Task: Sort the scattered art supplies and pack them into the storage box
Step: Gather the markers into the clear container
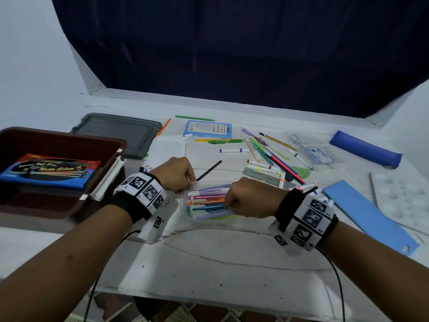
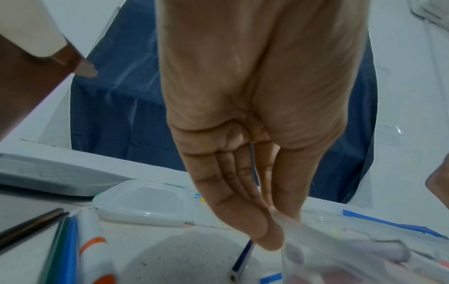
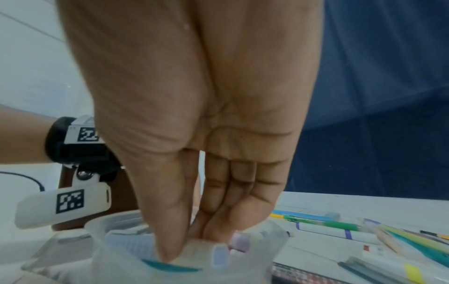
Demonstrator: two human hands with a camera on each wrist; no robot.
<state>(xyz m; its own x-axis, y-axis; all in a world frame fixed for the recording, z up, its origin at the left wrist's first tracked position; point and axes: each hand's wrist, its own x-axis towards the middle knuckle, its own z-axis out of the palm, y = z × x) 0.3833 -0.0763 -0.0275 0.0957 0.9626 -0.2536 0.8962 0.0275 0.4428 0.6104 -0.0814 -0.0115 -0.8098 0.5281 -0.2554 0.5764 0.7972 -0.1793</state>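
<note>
A clear plastic pouch (image 1: 206, 201) filled with several coloured markers lies at the table's centre. My left hand (image 1: 189, 182) pinches its upper left edge; the left wrist view shows thumb and fingers of the left hand (image 2: 272, 230) closed on the clear pouch (image 2: 340, 249). My right hand (image 1: 229, 203) grips the pouch's right end, and in the right wrist view the right hand (image 3: 192, 242) pinches the pouch (image 3: 243, 259) by its rim. The maroon storage box (image 1: 58, 140) stands open at the left with a blue brush pack (image 1: 46, 170) inside.
A grey lid (image 1: 120, 131) lies behind the box, and a small clear container (image 1: 167, 147) beside it. A black pencil (image 1: 209, 169) lies by my left hand. Loose markers and pencils (image 1: 262, 163), a blue booklet (image 1: 209, 129), a blue roll (image 1: 364, 148), a blue sheet (image 1: 366, 212) and a white palette (image 1: 404, 196) lie to the right.
</note>
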